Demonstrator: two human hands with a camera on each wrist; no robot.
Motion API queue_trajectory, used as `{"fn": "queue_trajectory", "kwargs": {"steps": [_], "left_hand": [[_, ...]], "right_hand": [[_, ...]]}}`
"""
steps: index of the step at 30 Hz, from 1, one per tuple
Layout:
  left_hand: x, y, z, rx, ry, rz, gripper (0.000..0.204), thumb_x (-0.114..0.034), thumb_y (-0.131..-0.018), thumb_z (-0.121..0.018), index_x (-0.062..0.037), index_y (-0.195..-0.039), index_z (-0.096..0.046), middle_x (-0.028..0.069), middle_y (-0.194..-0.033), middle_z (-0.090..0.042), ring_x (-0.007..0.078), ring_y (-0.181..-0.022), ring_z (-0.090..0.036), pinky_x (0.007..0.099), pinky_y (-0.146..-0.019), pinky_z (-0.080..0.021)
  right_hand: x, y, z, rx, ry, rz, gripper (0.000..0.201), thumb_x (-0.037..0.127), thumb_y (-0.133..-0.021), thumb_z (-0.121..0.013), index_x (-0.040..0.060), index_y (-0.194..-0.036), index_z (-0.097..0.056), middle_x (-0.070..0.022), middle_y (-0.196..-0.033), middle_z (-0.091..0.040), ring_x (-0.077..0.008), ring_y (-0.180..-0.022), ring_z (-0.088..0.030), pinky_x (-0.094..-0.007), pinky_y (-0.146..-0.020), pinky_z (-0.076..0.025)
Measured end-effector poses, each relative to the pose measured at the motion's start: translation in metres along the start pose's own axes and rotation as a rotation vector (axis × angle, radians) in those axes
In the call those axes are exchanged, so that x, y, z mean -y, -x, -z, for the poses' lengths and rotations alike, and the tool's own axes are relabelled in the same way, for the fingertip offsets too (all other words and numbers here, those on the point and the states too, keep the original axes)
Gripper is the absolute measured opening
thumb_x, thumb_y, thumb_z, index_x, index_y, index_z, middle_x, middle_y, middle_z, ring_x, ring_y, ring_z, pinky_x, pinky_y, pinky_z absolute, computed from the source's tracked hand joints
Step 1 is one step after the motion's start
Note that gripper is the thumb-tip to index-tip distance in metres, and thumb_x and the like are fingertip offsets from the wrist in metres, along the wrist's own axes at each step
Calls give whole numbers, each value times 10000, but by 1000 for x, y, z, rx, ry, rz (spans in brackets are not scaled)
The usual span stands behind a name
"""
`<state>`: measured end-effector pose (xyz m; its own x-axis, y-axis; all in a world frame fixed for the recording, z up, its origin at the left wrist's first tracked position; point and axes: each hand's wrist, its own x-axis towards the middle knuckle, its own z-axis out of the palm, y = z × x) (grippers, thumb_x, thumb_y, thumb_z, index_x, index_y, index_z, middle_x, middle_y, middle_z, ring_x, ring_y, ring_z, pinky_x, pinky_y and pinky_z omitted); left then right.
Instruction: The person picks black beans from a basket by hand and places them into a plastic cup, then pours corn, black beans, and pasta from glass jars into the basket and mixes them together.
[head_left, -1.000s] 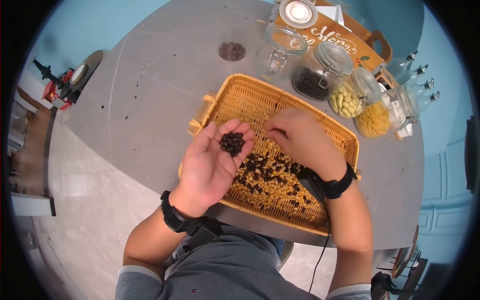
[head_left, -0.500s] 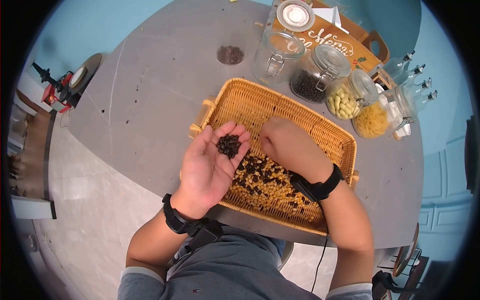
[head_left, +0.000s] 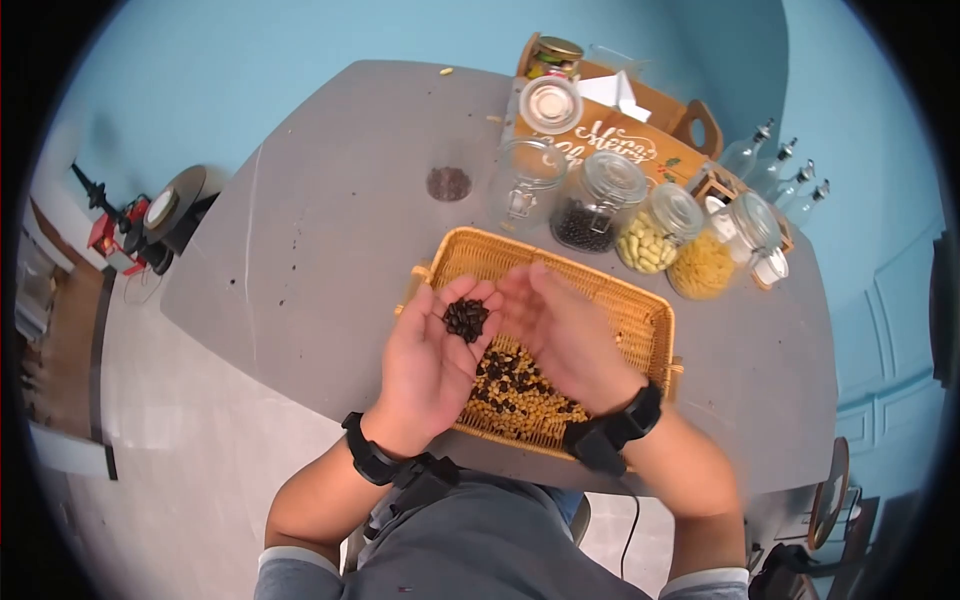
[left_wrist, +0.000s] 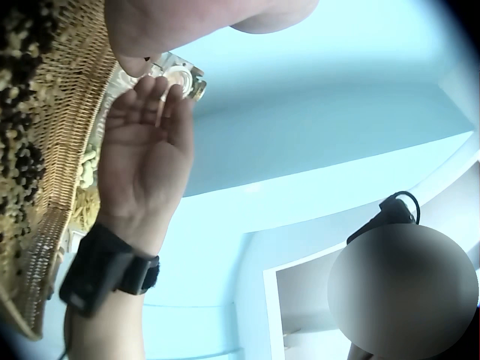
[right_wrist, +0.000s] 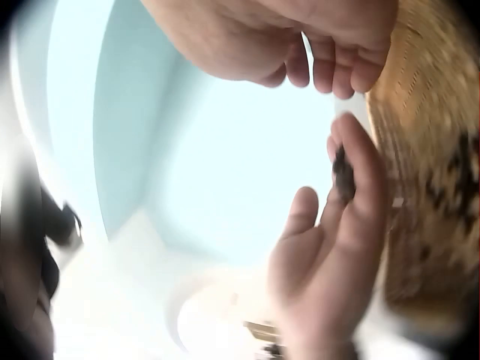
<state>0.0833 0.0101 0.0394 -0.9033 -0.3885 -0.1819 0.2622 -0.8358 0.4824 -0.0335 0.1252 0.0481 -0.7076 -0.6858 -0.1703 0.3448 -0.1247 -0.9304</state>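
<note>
My left hand is held palm up over the left part of a wicker basket, its fingers lightly cupped. A small heap of dark brown beans lies on its fingers; the right wrist view shows those beans from the side. Close beside it, my right hand has its fingers extended and its palm turned toward the left hand. In the left wrist view the right palm shows nothing in it. Below both hands, yellow kernels mixed with dark beans cover the basket's near part.
Behind the basket stand an open glass jar, a jar of dark beans, a jar of peanuts and a jar of pasta. A clear cup with dark contents stands left of them. A wooden box and glass bottles are farther back.
My right hand has gone from curled fingers over the basket to extended fingers beside the left hand. The left hand still carries the beans. The head view has tilted up.
</note>
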Motion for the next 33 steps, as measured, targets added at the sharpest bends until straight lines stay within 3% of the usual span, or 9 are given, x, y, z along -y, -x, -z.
{"fn": "queue_trajectory", "kwargs": {"steps": [2, 5, 10, 17, 20, 22, 25, 28, 33], "left_hand": [[6, -1, -13, 56, -54, -34, 536, -401, -1062, -268, 32, -1276, -501, 147, -1217, -584, 257, -1176, -553, 376, -1050, -428], [16, -2, -26, 156, -315, -109, 626, -486, -1052, -260, 38, -1314, -481, 131, -1233, -575, 239, -1214, -521, 369, -1084, -376], [17, 4, -31, 363, -782, -220, 866, -668, -992, -162, 32, -1460, -367, 161, -1441, -473, 236, -1353, -406, 363, -1153, -262], [14, 8, -36, 414, -885, -157, 904, -696, -974, -166, 3, -1546, -199, 205, -1538, -356, 271, -1437, -315, 360, -1185, -191], [8, 1, -29, 469, -1281, -217, 834, -624, -1005, -168, 5, -1552, -157, 229, -1542, -339, 293, -1457, -281, 363, -1185, -183], [5, -5, -15, 547, -1534, -430, 648, -399, -1050, -270, 5, -1549, -181, 243, -1534, -347, 334, -1459, -267, 377, -1179, -194], [-8, -6, -14, 548, -1673, -504, 565, -133, -1011, -331, -8, -1548, -210, 250, -1508, -376, 375, -1454, -264, 391, -1170, -212], [-14, -10, -11, 463, -1678, -361, 611, -51, -955, -376, -23, -1548, -234, 235, -1491, -400, 408, -1451, -252, 393, -1164, -213], [-19, -14, -10, 432, -1632, -389, 571, -136, -984, -370, -21, -1535, -271, 216, -1456, -442, 364, -1447, -273, 376, -1147, -242]], "right_hand": [[-19, 6, -1, 189, -608, -263, 302, 319, -1057, -431, 76, -1077, -609, -30, -1006, -652, -136, -1012, -611, -303, -910, -487], [-11, 22, -35, -9, -806, -160, 313, 314, -1063, -393, 78, -1068, -599, -43, -1016, -651, -170, -1002, -628, -325, -926, -504], [-37, 21, -31, 4, -969, -89, 250, 261, -1054, -400, 93, -1052, -586, -33, -1026, -635, -177, -1021, -604, -349, -974, -478], [-65, 13, -24, -25, -1058, -94, 253, 233, -1045, -406, 61, -1065, -591, -56, -1046, -644, -193, -1001, -617, -343, -958, -491], [-47, 22, -32, -74, -1044, -80, 269, 230, -1043, -402, 38, -1081, -586, -71, -1045, -644, -197, -996, -619, -345, -953, -493], [-55, 19, -26, -76, -1031, -135, 281, 232, -1043, -397, 29, -1094, -586, -77, -1050, -643, -198, -985, -618, -347, -948, -494], [-47, 21, -30, -88, -1000, -202, 305, 237, -1044, -387, 17, -1122, -583, -81, -1061, -640, -199, -962, -615, -351, -937, -497], [-33, 23, -38, -127, -961, -212, 322, 241, -1045, -382, 12, -1155, -579, -77, -1073, -633, -197, -946, -611, -354, -926, -500], [-34, 15, -42, -120, -954, -197, 300, 232, -1041, -394, 14, -1135, -578, -73, -1066, -627, -194, -941, -611, -351, -905, -510]]}}
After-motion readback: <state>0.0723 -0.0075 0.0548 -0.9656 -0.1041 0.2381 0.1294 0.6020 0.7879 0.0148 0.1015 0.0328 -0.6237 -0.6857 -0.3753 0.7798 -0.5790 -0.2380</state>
